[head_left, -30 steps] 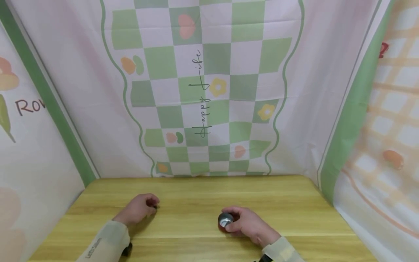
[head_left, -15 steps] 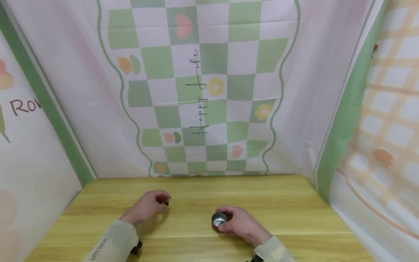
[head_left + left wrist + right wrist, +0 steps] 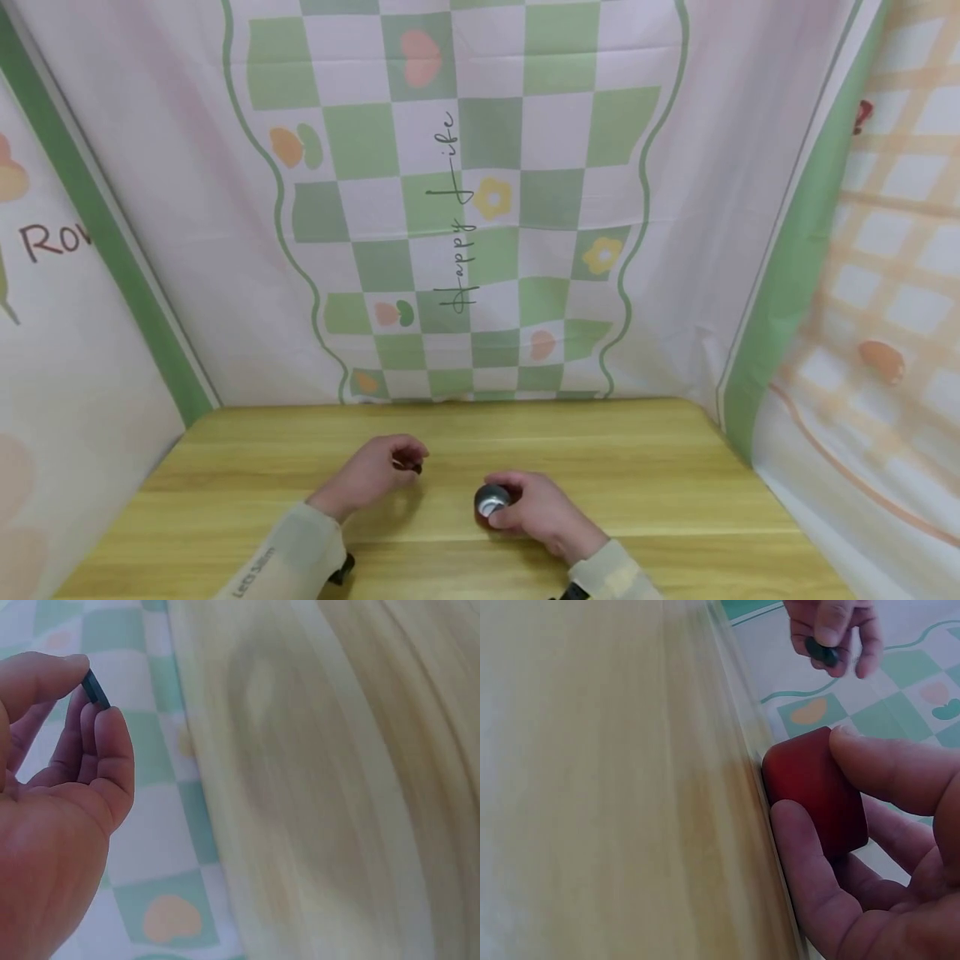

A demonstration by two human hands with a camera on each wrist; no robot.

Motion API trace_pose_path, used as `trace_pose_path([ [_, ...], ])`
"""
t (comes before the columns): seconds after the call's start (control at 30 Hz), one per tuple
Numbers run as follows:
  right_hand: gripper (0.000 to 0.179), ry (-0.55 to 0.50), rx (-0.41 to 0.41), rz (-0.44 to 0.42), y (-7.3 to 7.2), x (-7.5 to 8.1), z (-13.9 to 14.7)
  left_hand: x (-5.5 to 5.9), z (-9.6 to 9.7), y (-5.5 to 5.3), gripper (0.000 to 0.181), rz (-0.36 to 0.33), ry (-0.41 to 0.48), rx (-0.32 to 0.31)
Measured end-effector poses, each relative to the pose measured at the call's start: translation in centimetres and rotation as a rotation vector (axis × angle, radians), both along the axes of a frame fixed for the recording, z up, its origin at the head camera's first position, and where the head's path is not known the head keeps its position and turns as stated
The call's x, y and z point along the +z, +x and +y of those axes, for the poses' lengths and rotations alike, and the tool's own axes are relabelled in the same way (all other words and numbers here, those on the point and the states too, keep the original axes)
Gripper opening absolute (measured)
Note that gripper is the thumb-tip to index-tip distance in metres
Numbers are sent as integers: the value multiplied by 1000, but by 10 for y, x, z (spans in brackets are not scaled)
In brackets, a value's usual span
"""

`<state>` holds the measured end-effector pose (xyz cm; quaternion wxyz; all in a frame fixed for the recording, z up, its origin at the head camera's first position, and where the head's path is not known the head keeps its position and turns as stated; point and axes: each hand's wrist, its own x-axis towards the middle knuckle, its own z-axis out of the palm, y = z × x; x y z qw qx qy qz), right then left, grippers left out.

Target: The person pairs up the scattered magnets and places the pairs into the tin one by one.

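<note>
My left hand (image 3: 369, 477) pinches a small, thin dark piece (image 3: 96, 689) between thumb and fingertips, above the wooden table (image 3: 420, 575). Seen from the right wrist, this dark piece (image 3: 822, 652) looks rounded; its exact kind is unclear. To its right, my right hand (image 3: 546, 512) grips a small round red container (image 3: 817, 791) with thumb and fingers around its side. From above, the container (image 3: 492, 500) shows a dark rim and a silvery top. It is at or just over the tabletop; I cannot tell which. A gap separates the two hands.
Behind the table's far edge hangs a green-and-white checked cloth (image 3: 491, 133). Printed cloth walls stand at the left (image 3: 82, 350) and right (image 3: 870, 292). Dark straps (image 3: 342, 570) show at both sleeve cuffs.
My left hand has moved right with the dark piece, closing in on the right hand. The right hand and red container have shifted slightly left in view, partly as the head view turned.
</note>
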<state>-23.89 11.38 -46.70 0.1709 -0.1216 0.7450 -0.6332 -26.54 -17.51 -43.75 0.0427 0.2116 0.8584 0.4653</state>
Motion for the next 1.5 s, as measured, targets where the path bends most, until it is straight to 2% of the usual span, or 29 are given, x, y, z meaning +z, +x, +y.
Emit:
trace_pose_path([
  [0.13,62,-10,-10,-5,1,-1,-2,3,15,2,30,31,3,-21],
  [0.27,62,-17,-8,-9,1,-1,-3,3,29,4,29,17,17,-33],
  [0.43,61,-16,-1,-12,1,-1,-4,-1,48,8,28,-19,31,-50],
  [0.73,58,-29,9,-1,1,0,-3,-10,75,9,29,27,39,-61],
  [1.07,59,-62,31,-13,0,0,-4,-15,89,9,33,-1,56,-52],
  [1.3,56,-62,47,-26,-1,0,-2,-15,91,12,32,25,66,-65],
  [1.5,59,-61,41,-35,-2,-1,-2,-15,92,12,31,20,76,-73],
])
